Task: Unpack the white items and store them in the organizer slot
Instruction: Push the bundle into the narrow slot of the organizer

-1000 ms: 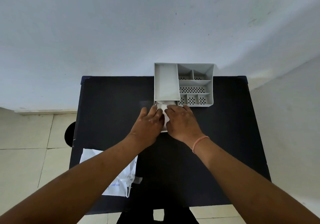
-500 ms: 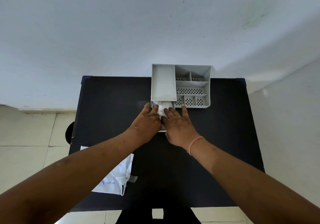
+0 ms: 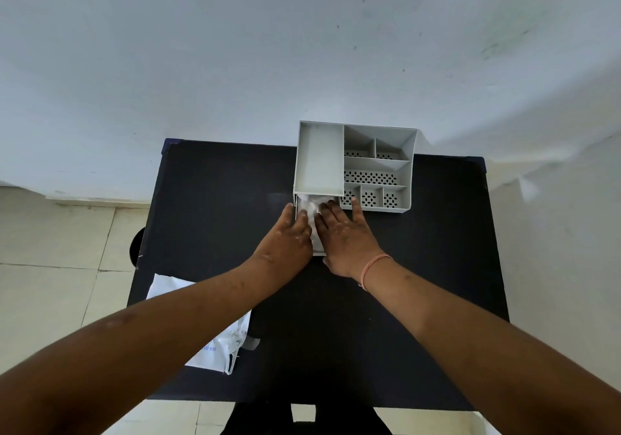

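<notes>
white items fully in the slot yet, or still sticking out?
Partly in. The white items enter the organizer front opening, rest still under left hand and right hand.

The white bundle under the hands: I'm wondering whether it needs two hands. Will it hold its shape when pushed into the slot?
Probably not. The white bundle looks crumpled and creased, so likely soft and floppy. Both the left hand and right hand press it flat, suggesting it springs up. It seems light.
</notes>
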`<state>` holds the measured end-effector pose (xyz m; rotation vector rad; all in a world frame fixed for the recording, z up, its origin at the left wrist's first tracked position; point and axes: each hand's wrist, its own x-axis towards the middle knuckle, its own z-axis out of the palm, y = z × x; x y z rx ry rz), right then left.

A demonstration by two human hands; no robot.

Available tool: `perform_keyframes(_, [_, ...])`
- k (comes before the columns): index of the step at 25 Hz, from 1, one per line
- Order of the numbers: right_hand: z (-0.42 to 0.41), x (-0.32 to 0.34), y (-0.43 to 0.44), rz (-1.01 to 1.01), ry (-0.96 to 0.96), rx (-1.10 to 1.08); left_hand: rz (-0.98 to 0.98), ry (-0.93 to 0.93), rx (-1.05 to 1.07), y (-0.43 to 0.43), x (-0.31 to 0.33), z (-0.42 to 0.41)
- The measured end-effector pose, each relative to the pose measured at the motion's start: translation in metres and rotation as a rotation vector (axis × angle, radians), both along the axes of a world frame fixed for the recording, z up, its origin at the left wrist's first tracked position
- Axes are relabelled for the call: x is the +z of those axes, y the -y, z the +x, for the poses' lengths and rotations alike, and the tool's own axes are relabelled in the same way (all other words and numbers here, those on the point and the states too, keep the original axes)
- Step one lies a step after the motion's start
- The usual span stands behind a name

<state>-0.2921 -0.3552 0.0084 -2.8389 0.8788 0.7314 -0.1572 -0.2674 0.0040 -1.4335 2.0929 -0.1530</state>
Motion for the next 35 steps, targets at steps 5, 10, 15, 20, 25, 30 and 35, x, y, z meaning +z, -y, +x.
perform_keyframes(5, [0.001,-0.006,-0.001,0.018,0.07,-0.025,-0.008,0.008,-0.005,0.004,0.003,-0.003])
perform_keyframes(10, [-0.035,-0.012,-0.018,-0.025,0.397,-0.045,-0.159,-0.268,0.083,-0.014,0.007,0.015])
perform_keyframes(15, [-0.026,-0.008,-0.023,0.039,0.565,-0.152,-0.205,-0.472,0.201,-0.03,-0.007,0.021])
perform_keyframes(20, [0.009,0.0,0.002,0.11,0.304,0.062,-0.231,-0.527,0.419,-0.035,-0.005,0.017])
perform_keyframes(25, [0.007,-0.005,0.011,0.154,0.193,0.094,-0.262,-0.545,0.401,-0.036,-0.007,0.015])
perform_keyframes(30, [-0.012,-0.013,-0.004,0.073,0.164,0.079,-0.256,-0.531,0.302,-0.034,-0.009,0.019])
perform_keyframes(35, [-0.014,-0.02,-0.004,0.115,0.187,0.046,-0.226,-0.487,0.203,-0.031,-0.009,0.023])
